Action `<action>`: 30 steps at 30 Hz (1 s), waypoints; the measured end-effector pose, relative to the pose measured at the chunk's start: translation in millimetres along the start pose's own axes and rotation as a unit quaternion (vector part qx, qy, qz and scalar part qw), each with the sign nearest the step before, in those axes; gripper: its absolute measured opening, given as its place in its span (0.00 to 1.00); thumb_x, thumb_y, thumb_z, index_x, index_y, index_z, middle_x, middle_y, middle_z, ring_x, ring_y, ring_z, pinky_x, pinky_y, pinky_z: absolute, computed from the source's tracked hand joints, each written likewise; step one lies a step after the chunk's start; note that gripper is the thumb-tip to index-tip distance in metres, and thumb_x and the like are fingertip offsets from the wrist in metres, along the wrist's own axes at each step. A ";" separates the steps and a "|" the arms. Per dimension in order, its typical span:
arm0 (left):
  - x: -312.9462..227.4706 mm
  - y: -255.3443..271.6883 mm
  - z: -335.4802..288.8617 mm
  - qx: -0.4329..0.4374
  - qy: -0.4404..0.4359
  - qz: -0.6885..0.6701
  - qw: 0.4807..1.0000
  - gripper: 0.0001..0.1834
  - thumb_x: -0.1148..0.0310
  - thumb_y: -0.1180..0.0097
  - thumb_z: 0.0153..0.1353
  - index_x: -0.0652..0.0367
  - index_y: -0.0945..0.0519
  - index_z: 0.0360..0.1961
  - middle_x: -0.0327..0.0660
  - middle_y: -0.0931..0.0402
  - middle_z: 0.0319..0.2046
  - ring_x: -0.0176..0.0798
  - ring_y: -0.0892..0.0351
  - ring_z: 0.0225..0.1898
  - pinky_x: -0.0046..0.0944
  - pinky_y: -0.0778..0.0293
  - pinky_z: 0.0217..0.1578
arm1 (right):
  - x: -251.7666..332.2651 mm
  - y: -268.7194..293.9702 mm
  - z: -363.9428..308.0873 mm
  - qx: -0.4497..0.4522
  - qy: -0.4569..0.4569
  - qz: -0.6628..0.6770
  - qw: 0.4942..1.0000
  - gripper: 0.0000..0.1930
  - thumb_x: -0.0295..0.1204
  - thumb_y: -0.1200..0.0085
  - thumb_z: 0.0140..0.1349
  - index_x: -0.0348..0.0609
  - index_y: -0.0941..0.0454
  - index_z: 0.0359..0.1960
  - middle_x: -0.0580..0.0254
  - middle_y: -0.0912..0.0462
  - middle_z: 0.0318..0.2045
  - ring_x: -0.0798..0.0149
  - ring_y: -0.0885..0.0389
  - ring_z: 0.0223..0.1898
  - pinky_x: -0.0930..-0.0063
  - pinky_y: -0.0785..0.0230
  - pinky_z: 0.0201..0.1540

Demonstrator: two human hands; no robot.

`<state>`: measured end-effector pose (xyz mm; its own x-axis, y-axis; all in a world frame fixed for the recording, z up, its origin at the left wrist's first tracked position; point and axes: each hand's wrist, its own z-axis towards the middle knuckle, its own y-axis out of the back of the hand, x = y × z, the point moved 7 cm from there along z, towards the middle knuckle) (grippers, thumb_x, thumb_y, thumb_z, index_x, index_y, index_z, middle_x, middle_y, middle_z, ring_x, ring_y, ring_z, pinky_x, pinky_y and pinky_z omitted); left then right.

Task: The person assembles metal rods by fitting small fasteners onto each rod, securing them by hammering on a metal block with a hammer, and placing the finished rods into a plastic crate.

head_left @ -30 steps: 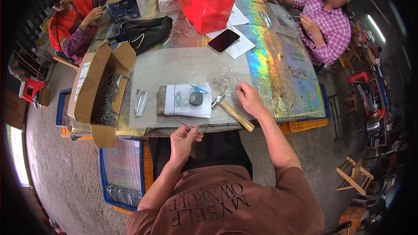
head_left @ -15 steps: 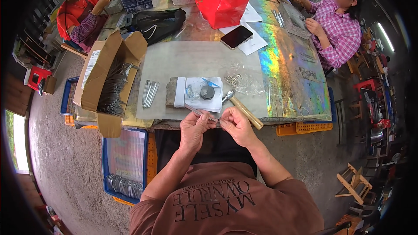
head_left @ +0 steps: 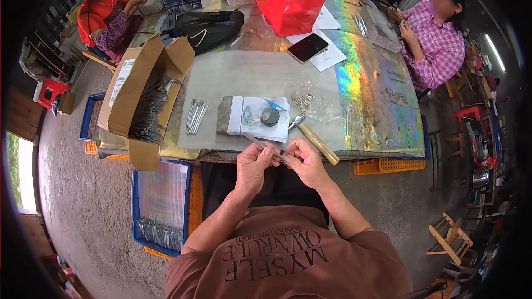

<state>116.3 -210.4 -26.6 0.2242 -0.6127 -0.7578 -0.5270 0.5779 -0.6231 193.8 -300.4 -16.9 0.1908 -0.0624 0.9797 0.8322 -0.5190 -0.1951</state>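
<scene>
A thin silvery metal rod (head_left: 252, 139) slants up and left out of my left hand (head_left: 255, 166), which is closed round it. Thumb and fingers of my right hand (head_left: 305, 163) are pinched together at the rod's lower end; what small piece they hold there, if any, is hidden. Just beyond my hands lies a stone block (head_left: 223, 124) topped with white paper (head_left: 237, 124) and a round dark metal piece (head_left: 270, 117). A wooden-handled hammer (head_left: 318, 144) rests right of it. Several similar rods (head_left: 197, 116) lie to the left.
An open cardboard box (head_left: 119, 111) of metal rods stands on the table's left. Small metal parts (head_left: 303, 101) lie on clear plastic. Farther back are a phone (head_left: 307, 47), a red bag (head_left: 293, 0) and a black bag (head_left: 216, 27). A blue crate (head_left: 134, 205) sits low left. Two co-workers sit across.
The view has shifted slightly, so the table appears a little farther right. My hands have come slightly closer together, still at the rod. The right-hand co-worker's hands have drawn together.
</scene>
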 end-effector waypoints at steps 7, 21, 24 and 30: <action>2.8 1.3 0.8 0.001 -0.038 0.032 0.999 0.05 0.71 0.49 0.57 0.63 0.25 0.31 0.38 0.25 0.26 0.26 0.31 0.24 0.24 0.34 0.26 | -1.1 -1.2 1.1 -0.067 0.012 0.080 0.994 0.09 0.21 0.52 0.56 0.42 0.39 0.35 0.70 0.31 0.23 0.78 0.33 0.24 0.86 0.39 0.26; -26.3 15.4 29.3 -0.027 -0.102 0.095 0.990 0.07 0.71 0.50 0.57 0.65 0.26 0.31 0.40 0.25 0.26 0.30 0.27 0.25 0.27 0.31 0.26 | 41.5 63.7 -12.1 -0.244 0.147 -0.325 0.902 0.08 0.22 0.55 0.56 0.36 0.29 0.37 0.58 0.23 0.26 0.69 0.26 0.26 0.79 0.34 0.28; -37.6 15.0 43.6 -0.026 -0.130 0.127 0.983 0.06 0.72 0.50 0.57 0.66 0.26 0.31 0.39 0.25 0.25 0.29 0.27 0.25 0.27 0.31 0.26 | 53.3 84.1 -14.7 -0.271 0.158 -0.433 0.845 0.08 0.22 0.53 0.53 0.36 0.28 0.35 0.52 0.25 0.27 0.58 0.25 0.27 0.70 0.34 0.30; -46.8 10.9 66.9 -0.023 -0.170 0.194 0.966 0.05 0.74 0.49 0.56 0.66 0.25 0.29 0.36 0.27 0.23 0.26 0.31 0.24 0.25 0.33 0.26 | 37.3 83.3 -16.4 -0.150 0.056 -0.573 0.803 0.10 0.28 0.49 0.49 0.37 0.29 0.32 0.50 0.29 0.26 0.49 0.30 0.31 0.60 0.37 0.35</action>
<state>154.9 -139.5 -10.8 0.2542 -0.1371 -0.9574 -0.6602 0.6988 -0.2753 261.8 -359.9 4.1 -0.6741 0.5359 0.5083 0.2608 -0.4712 0.8426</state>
